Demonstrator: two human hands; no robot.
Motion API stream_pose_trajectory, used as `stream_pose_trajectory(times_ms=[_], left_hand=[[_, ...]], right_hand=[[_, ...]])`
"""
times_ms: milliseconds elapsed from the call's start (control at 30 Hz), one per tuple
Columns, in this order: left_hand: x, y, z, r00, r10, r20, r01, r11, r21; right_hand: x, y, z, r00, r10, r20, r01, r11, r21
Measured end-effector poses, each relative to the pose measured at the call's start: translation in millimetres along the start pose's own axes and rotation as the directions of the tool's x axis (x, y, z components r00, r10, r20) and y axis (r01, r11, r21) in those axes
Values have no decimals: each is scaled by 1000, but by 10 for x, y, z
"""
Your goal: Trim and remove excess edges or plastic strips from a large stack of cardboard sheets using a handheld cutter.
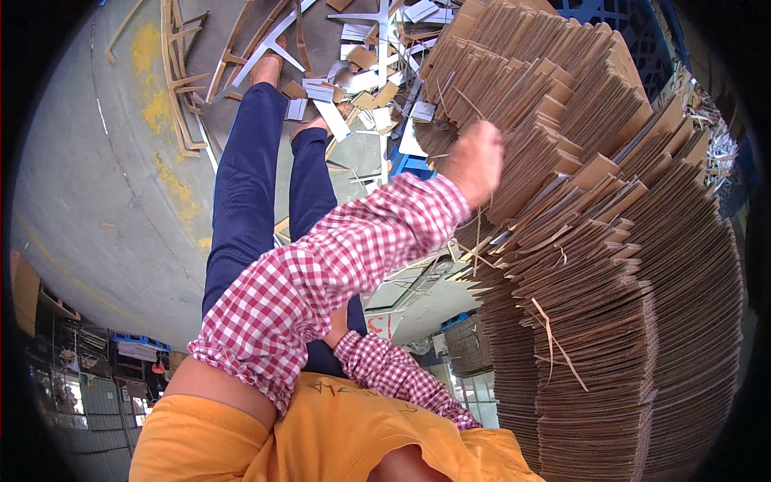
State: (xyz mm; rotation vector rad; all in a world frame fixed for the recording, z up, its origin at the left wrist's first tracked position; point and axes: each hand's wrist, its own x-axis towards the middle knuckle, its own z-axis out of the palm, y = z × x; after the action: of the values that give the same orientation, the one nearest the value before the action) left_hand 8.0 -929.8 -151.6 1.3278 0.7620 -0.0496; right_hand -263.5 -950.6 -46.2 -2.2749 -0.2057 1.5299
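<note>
My left hand [475, 163] reaches across to the right, over the near edge of tall stacks of die-cut brown cardboard sheets [562, 104]. Its fingers look curled in, slightly blurred by motion; whether anything is inside them is hidden. A red-and-white checked sleeve [337, 249] covers that forearm. Thin cardboard strips [478, 245] dangle from the stack below the hand. Close to my thigh is my right hand [338, 326], mostly hidden behind the left sleeve, so its fingers do not show.
Cardboard and white offcuts [361, 80] litter the floor around my feet. Long cut frames [178, 80] lie farther left. A loose strip [550, 337] rests against the near stack [594, 386]. Blue plastic pallets [594, 11] stand behind the stacks, and a blue piece [412, 165] shows beneath them.
</note>
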Motion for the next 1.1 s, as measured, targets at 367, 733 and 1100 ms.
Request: stream_pose_trajectory(times_ms=[367, 733, 1100], left_hand=[[120, 205, 161, 991, 85, -108, -94, 993, -78], [-480, -133, -145, 933, -138, 331, 145, 989, 5], [-100, -129, -519, 934, -230, 275, 345, 779, -524]], right_hand=[[-136, 410, 375, 995, 80, 62, -84, 994, 74], [-47, 149, 97, 998, 37, -52, -38, 999, -24], [124, 64, -99, 994, 29, -106, -31, 999, -14]])
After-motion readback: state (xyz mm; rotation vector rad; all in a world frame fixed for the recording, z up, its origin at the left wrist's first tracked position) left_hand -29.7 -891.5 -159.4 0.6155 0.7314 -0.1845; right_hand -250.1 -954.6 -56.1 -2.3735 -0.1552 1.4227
